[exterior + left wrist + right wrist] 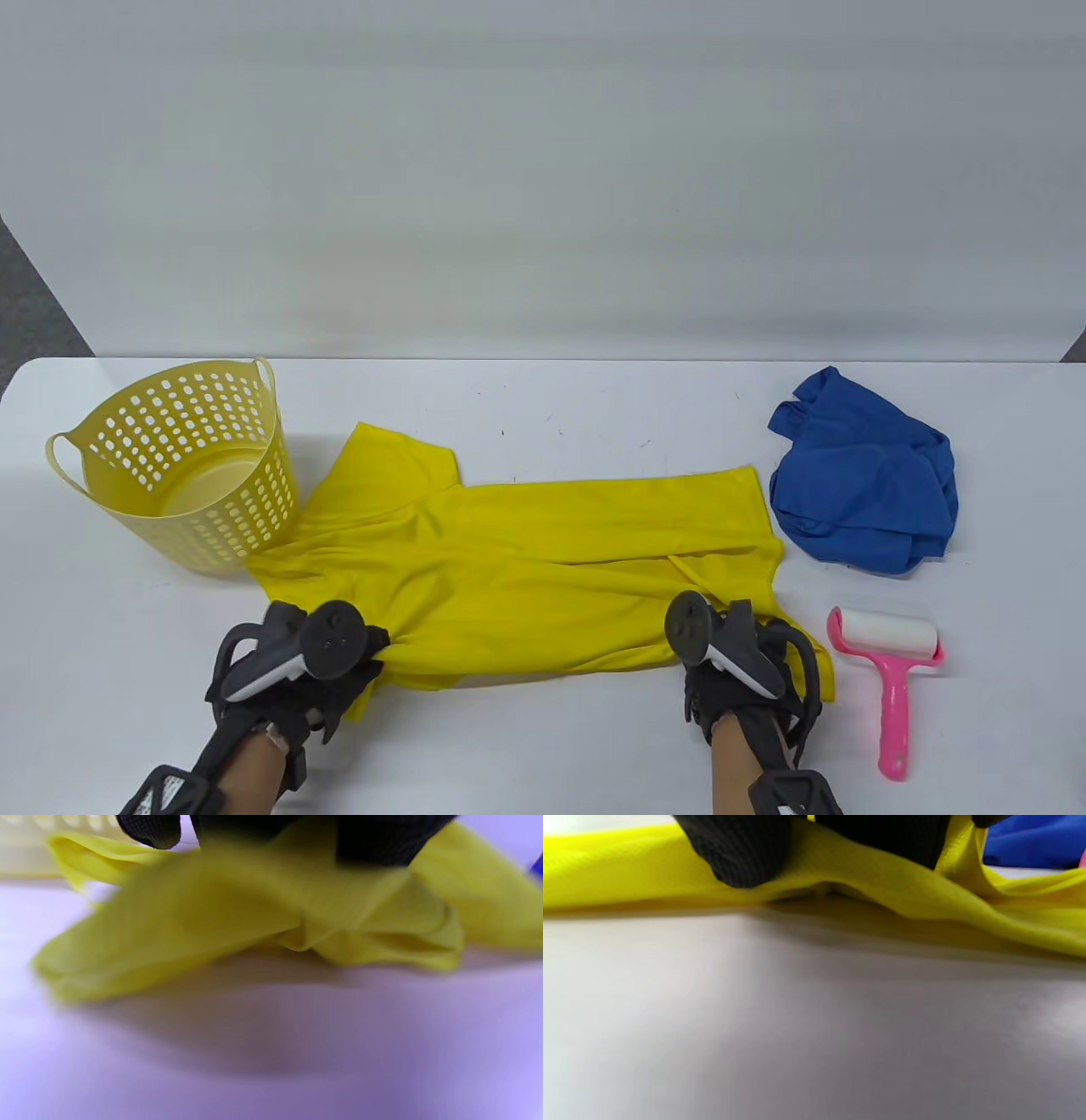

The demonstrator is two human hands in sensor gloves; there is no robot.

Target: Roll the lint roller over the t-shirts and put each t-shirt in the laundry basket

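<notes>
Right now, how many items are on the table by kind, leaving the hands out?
T-shirts: 2, the yellow t-shirt spread out and the blue t-shirt crumpled.
Laundry baskets: 1, the yellow laundry basket.
Lint rollers: 1, the pink lint roller.
Total: 4.

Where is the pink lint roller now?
In the table view, the lint roller lies on the table's right side, below the blue t-shirt, beside the right hand.

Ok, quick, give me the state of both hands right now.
Left hand: grips the near edge of the yellow t-shirt, cloth bunched in its fingers.
Right hand: grips the same shirt's near edge at its other end.
</notes>
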